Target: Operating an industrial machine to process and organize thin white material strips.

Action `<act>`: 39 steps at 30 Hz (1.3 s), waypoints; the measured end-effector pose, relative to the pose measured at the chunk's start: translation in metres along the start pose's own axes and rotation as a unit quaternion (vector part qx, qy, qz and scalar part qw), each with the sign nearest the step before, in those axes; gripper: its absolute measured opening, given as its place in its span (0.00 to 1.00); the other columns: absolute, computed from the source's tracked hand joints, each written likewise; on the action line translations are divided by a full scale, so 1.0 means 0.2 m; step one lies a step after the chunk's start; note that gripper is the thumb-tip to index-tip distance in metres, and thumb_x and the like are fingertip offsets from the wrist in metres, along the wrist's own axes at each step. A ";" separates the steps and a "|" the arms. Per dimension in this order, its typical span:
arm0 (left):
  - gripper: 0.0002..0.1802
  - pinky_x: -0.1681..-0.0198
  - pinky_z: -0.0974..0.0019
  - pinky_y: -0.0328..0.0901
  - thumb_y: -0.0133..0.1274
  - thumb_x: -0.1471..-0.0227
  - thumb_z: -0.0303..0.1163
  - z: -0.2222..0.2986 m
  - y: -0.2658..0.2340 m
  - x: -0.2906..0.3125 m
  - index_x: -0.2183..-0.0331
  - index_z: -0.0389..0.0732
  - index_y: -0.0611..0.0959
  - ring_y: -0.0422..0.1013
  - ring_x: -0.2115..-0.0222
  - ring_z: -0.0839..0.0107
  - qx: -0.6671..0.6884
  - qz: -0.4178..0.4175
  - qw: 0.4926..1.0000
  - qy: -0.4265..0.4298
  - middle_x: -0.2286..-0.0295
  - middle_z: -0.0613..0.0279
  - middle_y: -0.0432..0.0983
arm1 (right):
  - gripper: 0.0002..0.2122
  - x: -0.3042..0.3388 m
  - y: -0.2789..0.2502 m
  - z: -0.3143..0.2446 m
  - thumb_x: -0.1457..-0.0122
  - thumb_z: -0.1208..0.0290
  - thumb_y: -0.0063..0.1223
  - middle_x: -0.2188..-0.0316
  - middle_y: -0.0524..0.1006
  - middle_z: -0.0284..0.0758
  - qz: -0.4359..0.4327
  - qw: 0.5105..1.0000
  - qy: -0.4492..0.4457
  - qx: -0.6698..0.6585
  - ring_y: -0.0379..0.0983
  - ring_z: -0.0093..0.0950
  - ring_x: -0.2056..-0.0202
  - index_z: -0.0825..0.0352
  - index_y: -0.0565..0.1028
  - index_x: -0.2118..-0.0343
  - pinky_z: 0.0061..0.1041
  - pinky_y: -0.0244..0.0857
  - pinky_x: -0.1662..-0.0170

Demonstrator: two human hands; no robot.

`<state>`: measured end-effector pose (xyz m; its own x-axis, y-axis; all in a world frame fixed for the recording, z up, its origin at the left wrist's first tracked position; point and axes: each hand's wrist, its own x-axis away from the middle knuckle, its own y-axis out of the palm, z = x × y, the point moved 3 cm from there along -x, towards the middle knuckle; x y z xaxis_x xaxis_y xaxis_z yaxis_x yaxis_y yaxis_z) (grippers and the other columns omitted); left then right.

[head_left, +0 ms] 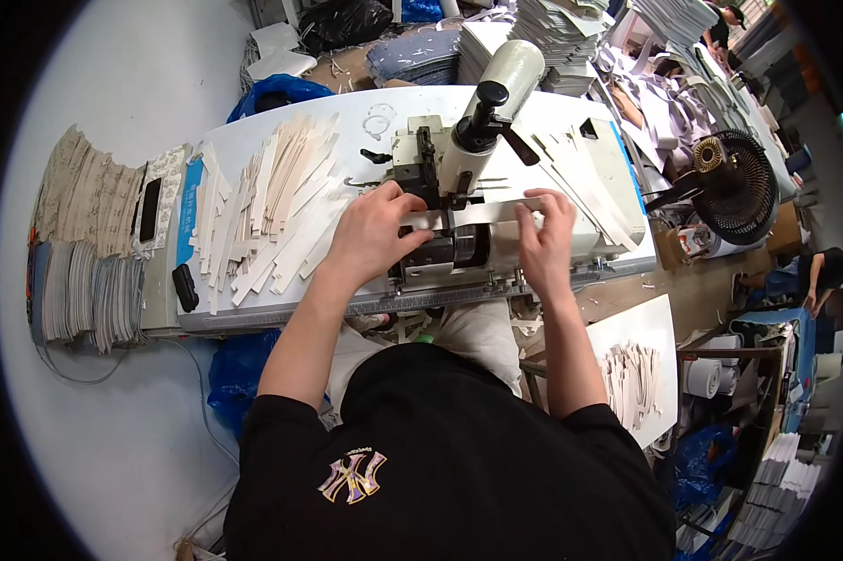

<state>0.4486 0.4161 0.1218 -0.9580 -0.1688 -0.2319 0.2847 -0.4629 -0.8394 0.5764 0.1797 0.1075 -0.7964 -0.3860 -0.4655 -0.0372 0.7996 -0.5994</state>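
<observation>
A narrow off-white strip [487, 213] lies stretched across the work point of a bench-mounted machine [459, 159], which looks like an industrial sewing machine. My left hand [373, 232] pinches the strip's left end between thumb and fingers, close against the machine. At the other side, my right hand [547, 236] grips the strip's right end with bent fingers. The machine's presser area hides the middle of the strip. A loose heap of similar pale strips [277, 201] covers the table to the left of my left hand, and more strips [585, 187] lie beyond my right hand.
Stacks of folded sheets [71, 290] stand at the table's left end, near a phone [150, 213] and a small black object [185, 288]. A black fan [735, 187] is on the right. Below it, a white board [660, 327] carries more strips. Two people are far right.
</observation>
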 end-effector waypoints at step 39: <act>0.12 0.57 0.64 0.69 0.47 0.32 0.27 -0.41 -0.08 0.37 0.51 0.36 0.79 0.73 0.64 0.67 0.208 0.169 0.947 -0.179 0.64 0.57 0.78 | 0.07 0.11 -0.49 0.68 0.27 0.70 0.55 0.41 0.75 0.37 0.335 0.892 0.203 -0.224 0.69 0.29 0.43 0.68 0.79 0.55 0.31 0.59 0.36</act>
<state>0.3701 0.4826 0.0769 -0.7579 -0.6179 -0.2092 0.6331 -0.6195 -0.4641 0.6451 0.0304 0.0666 -0.8807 0.3732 -0.2919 0.3638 0.9273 0.0879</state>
